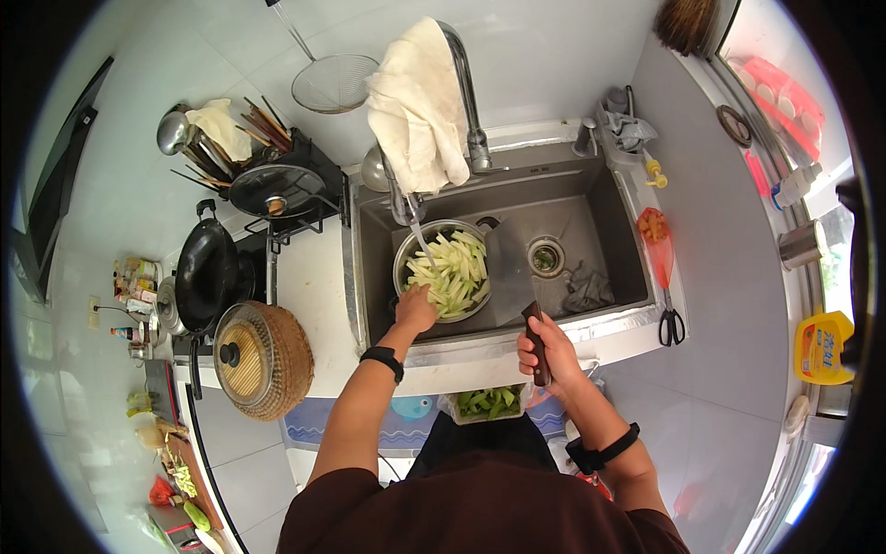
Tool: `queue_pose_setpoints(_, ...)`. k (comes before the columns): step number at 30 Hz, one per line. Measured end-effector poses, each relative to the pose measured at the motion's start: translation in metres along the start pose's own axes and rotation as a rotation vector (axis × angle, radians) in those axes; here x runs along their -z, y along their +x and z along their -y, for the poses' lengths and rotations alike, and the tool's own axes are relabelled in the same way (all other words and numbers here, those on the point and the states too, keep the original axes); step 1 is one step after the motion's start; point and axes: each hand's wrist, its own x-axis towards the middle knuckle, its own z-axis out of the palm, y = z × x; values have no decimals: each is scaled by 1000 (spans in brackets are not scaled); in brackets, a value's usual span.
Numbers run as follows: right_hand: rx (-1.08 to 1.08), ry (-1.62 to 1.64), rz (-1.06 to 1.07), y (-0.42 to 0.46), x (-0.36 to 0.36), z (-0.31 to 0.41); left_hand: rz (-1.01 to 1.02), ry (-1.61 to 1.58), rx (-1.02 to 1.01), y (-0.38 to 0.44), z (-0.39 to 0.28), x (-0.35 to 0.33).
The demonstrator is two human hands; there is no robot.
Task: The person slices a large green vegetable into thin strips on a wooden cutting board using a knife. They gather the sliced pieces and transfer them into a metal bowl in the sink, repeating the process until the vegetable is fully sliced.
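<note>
A metal pot (398, 266) holding pale green vegetable strips (453, 266) stands in the left part of the sink (595, 208). Water (423, 246) runs from the faucet (474, 124) onto the strips. My left hand (417, 309) rests at the pot's near side, its fingertips against the strips; whether it grips anything is hard to see. In my right hand (554, 350) is the wooden handle of a cleaver (511, 270). Its broad blade points away from me over the sink, just right of the pot, and covers part of the rim.
Cream cloth (419, 107) drapes over the faucet. A grey rag (587, 287) lies near the drain (545, 257). Scissors (670, 322) lie on the right ledge. Left are a lidded woven basket (291, 367) and a wok (204, 273). A bin with green peelings (490, 403) stands below the counter.
</note>
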Motion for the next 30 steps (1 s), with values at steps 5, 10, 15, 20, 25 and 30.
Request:
queue_pose_setpoints(5,25,-3,-32,-21,20,7,-28,-102,51,1,13,2)
queue_pose_setpoints(10,82,13,-44,-38,33,11,-170,-253,-189,-39,17,25)
queue_pose_setpoints(15,64,-34,4,-53,38,17,-153,-342,-294,-100,10,55)
queue_pose_setpoints(20,-36,24,70,-66,36,13,-202,-617,-268,-169,23,54)
queue_pose_setpoints(25,-180,-32,156,-77,37,2,-291,-794,-108,-228,73,28)
queue_pose_setpoints(30,-362,-271,272,-75,19,-25,-270,-1045,45,-280,119,20)
